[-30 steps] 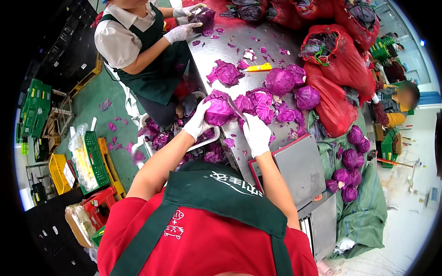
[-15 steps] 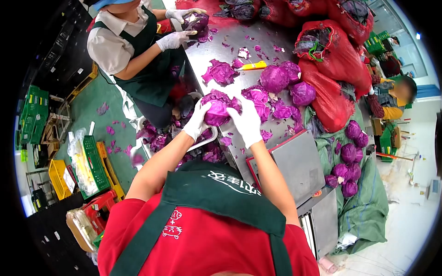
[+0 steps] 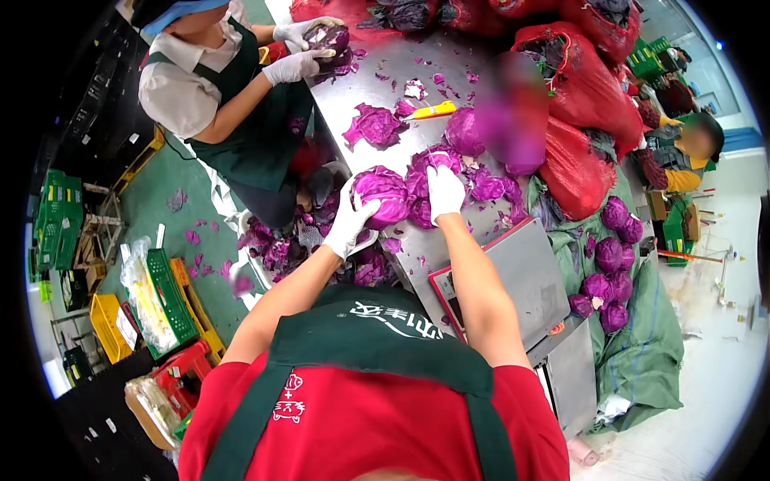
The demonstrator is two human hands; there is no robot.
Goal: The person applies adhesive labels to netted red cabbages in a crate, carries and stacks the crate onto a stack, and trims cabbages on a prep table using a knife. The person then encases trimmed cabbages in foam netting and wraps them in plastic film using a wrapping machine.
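Observation:
My left hand [image 3: 351,220], in a white glove, grips a round red cabbage [image 3: 382,195] from its left side, above the near edge of the steel table. Just right of that cabbage, my gloved right hand [image 3: 445,192] is closed on a purple cabbage leaf [image 3: 419,212], against a heap of loose leaves [image 3: 434,158]; its fingertips are partly hidden. Farther back lie a peeled-off leaf clump [image 3: 374,127] and a yellow-handled knife [image 3: 433,111]. Another whole cabbage [image 3: 464,131] rests right of the knife.
A co-worker [image 3: 216,88] across the corner holds a cabbage [image 3: 327,38]. Red mesh sacks [image 3: 579,120] line the far right. A bin of leaves [image 3: 273,252] stands below the table edge. A flat metal scale [image 3: 517,276] sits by my right arm, with cabbages [image 3: 609,256] on green sacking beyond.
My right hand has left the whole cabbage and moved right onto the leaf heap. My left hand keeps the cabbage, now turned and slightly tilted. The view has shifted a little.

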